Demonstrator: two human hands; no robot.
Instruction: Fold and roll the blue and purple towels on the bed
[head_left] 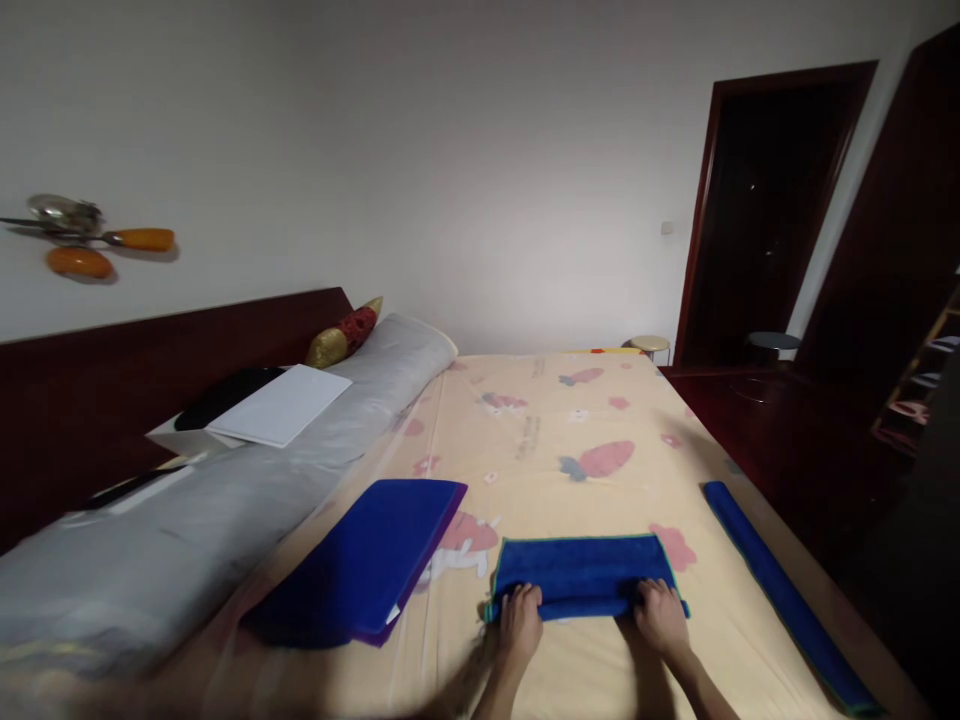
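Observation:
A blue towel (589,565) with green edging lies on the bed, its near edge rolled up and its far part flat. My left hand (520,615) grips the rolled edge near its left end, fingers curled over it. Toward the right end of the same roll, my right hand (660,612) is closed in the same way. To the right lies a long, fully rolled blue towel (780,590), apart from both hands. Left of my left hand rests a stack of folded blue cloth (375,550) with a purple layer beneath.
The bed (540,480) has a cream sheet printed with carrots and flowers. Along the headboard (225,325) lies a long grey cushion (360,410), with a white flat box (281,405) on it. Two stools, a yellow-topped stool (649,344) and a dark stool (772,342), stand beyond the bed.

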